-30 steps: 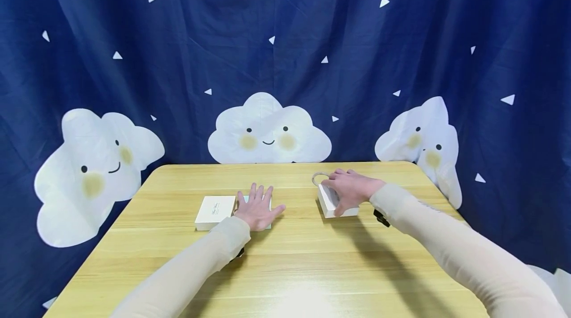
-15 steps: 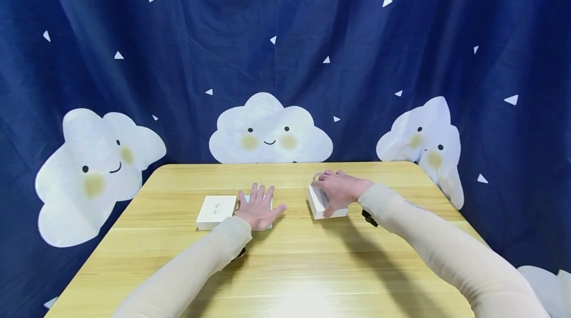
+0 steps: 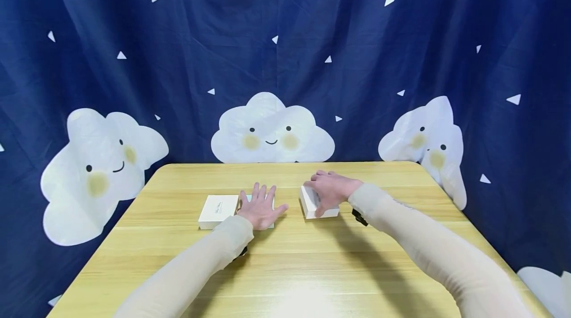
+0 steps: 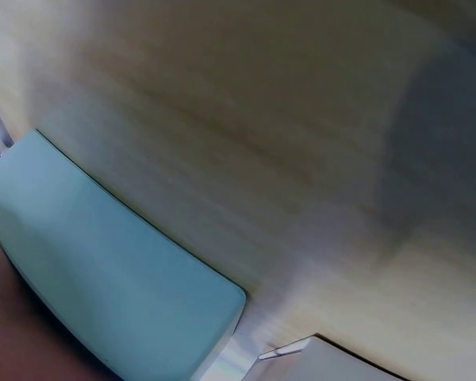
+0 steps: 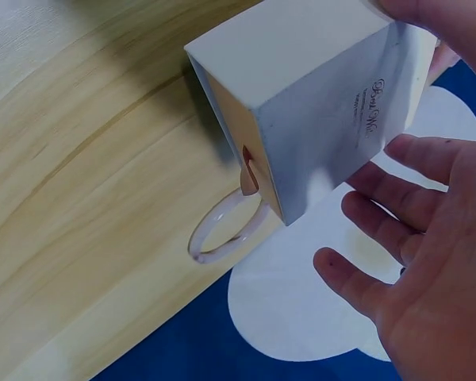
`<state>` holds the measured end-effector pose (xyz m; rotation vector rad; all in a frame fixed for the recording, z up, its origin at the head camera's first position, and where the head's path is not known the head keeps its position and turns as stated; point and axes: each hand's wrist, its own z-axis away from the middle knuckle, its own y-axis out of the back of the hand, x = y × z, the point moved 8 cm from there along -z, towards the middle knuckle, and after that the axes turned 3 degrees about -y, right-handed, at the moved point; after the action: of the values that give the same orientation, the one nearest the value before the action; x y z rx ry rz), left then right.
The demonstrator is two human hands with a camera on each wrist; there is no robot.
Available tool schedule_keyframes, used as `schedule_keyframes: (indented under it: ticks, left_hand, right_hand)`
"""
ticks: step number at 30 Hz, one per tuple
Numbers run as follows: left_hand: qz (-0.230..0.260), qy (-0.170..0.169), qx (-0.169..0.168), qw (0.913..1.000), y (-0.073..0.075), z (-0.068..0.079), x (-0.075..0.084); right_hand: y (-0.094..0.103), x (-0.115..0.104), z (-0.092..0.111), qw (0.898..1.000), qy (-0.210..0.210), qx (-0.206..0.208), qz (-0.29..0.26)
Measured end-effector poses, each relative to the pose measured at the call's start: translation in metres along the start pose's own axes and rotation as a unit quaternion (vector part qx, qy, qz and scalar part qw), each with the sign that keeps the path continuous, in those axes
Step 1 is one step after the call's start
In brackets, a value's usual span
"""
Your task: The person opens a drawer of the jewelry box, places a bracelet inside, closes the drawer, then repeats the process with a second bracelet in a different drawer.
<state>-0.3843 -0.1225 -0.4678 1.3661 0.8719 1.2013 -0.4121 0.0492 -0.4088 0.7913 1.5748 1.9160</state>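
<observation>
My right hand point(image 3: 329, 190) holds a white box point(image 5: 333, 111) tilted above the table, thumb along one edge and fingers at the other. Small lettering shows on the box's broad face, and a short ribbon tab point(image 5: 248, 176) sticks out of its side. Beyond it, in the right wrist view, lies a pale pinkish bangle point(image 5: 210, 255); from the head it is hidden. My left hand point(image 3: 260, 210) rests with spread, straight fingers over a pale blue-green box point(image 4: 119, 254), covering most of it in the head view.
Left of my left hand lies another white box point(image 3: 218, 209) with small print on its lid. The wooden table point(image 3: 285, 258) ends at a far edge, where a dark blue curtain point(image 3: 285, 60) with cloud prints hangs.
My right hand has moved left with the white box, closer to my left hand. The bangle, earlier visible behind it, is now covered in the head view. My left hand stays put.
</observation>
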Motion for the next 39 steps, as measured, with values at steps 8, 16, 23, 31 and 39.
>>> schedule_keyframes:
  ticks: [8, 16, 23, 31, 39]
  left_hand:
    - [-0.002, -0.002, 0.008, 1.0, 0.001, -0.001, 0.002]
    - [0.006, -0.002, 0.004, 1.0, 0.001, -0.002, 0.004]
    - [0.006, -0.002, 0.006, 1.0, 0.001, -0.002, 0.003]
    - [-0.004, 0.004, 0.002, 1.0, -0.002, -0.003, 0.0]
    - [-0.003, 0.004, 0.003, 1.0, -0.002, -0.002, 0.0]
  right_hand:
    - [0.0, -0.012, -0.011, 1.0, -0.003, -0.007, 0.018]
    - [-0.003, -0.019, -0.018, 0.999, -0.009, -0.013, 0.037]
    - [-0.007, -0.023, -0.024, 0.999, -0.008, -0.014, 0.039]
    - [-0.008, -0.031, -0.03, 0.999, -0.001, -0.017, 0.043]
    - [-0.009, -0.035, -0.032, 0.999, -0.013, -0.031, 0.043]
